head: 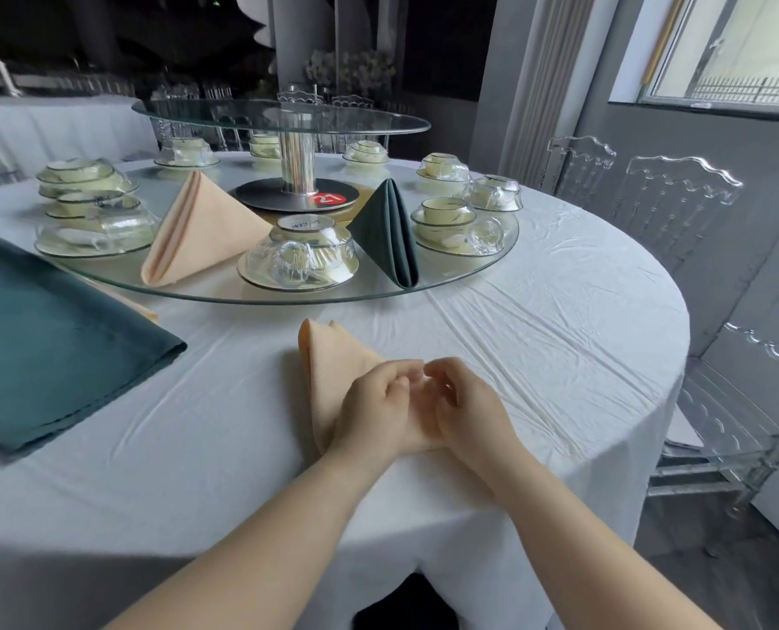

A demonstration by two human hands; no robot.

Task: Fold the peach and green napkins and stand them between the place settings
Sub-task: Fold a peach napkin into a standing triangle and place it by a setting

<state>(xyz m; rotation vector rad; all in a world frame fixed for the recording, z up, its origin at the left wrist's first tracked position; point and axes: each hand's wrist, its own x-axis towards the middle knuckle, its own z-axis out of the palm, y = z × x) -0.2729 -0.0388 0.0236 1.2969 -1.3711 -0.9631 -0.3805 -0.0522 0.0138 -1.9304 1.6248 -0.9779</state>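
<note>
- Peach napkin point(328, 370) lies flat on the counter point(515, 338), its long axis running away from the person, tip slightly left.
- Left hand point(374, 416) and right hand point(474, 416) pinch its near end together, equally close.

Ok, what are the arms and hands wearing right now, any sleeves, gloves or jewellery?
The left forearm and right forearm are bare down to the frame's bottom edge; no sleeves show. The left hand and right hand wear no gloves, and no ring, watch or bracelet is visible.
</note>
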